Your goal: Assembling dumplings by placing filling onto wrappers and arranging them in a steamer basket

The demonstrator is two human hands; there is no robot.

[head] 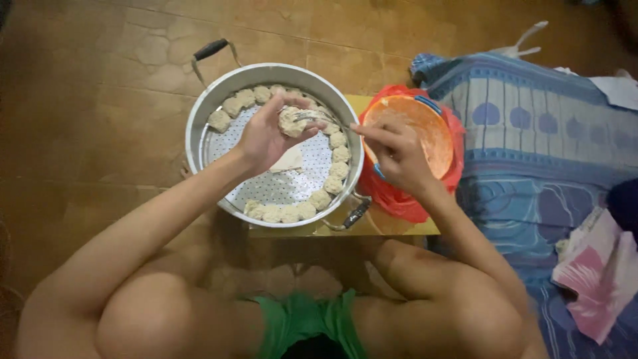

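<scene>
While my left hand (266,136) cups a dumpling (291,121) above the steamer tray (199,126), dumplings line its rim, leaving the middle open. My right hand (397,154) pinches a spoon (318,118) over the orange bowl (435,133).

Person seen from above by head camera. Both arms bare from shoulder down, no sleeves seen. Left hand (266,136) and right hand (399,156) bare: no gloves, rings, watch or bracelets seen. Fingers (372,133) uncovered, nails kept short. Both knees and thighs left bare. Green garment (302,322), shorts by look of it, worn at waist, cloth creased. Feet hidden from view.
</scene>
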